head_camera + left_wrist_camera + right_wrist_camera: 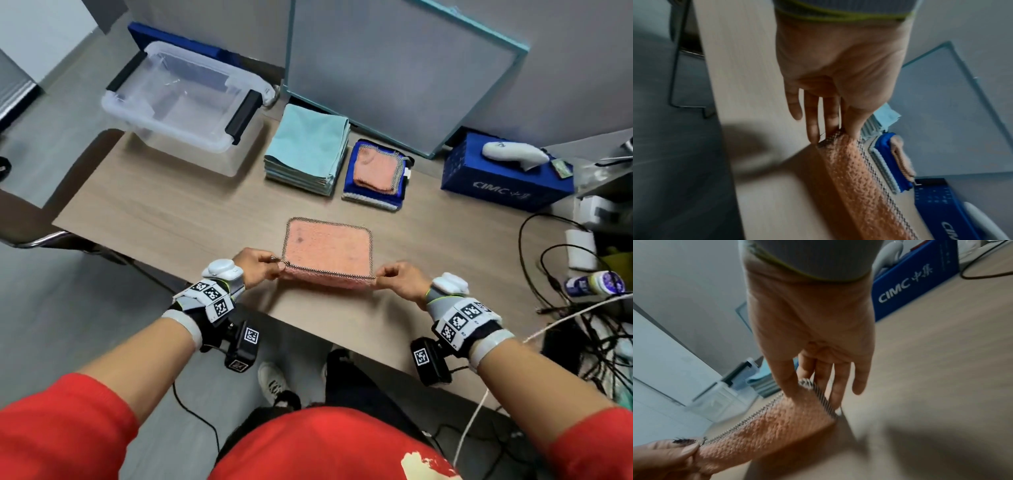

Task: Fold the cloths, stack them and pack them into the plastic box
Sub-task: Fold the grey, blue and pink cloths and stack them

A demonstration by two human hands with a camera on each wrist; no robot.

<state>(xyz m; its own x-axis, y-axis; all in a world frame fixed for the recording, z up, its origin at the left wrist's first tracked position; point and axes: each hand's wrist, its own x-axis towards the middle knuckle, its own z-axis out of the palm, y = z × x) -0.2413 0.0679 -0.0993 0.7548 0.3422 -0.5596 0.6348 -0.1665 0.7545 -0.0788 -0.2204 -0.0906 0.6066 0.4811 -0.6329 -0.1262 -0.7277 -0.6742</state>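
A pink cloth (327,248) with a dark stitched border lies on the wooden table, its near edge lifted off the surface. My left hand (265,265) pinches the near left corner of the pink cloth (855,170). My right hand (394,275) pinches the near right corner of the pink cloth (777,423). A stack of light blue folded cloths (310,149) sits behind. Beside it a folded pink cloth (376,168) lies on a blue one (356,190). The clear plastic box (178,99) with black handles stands open and empty at the far left.
A blue carton (503,178) with a white device on top stands at the right. Cables (561,270) and small bottles crowd the right edge. A grey panel with a teal frame (394,72) leans behind the stacks. A chair (41,219) is at the left.
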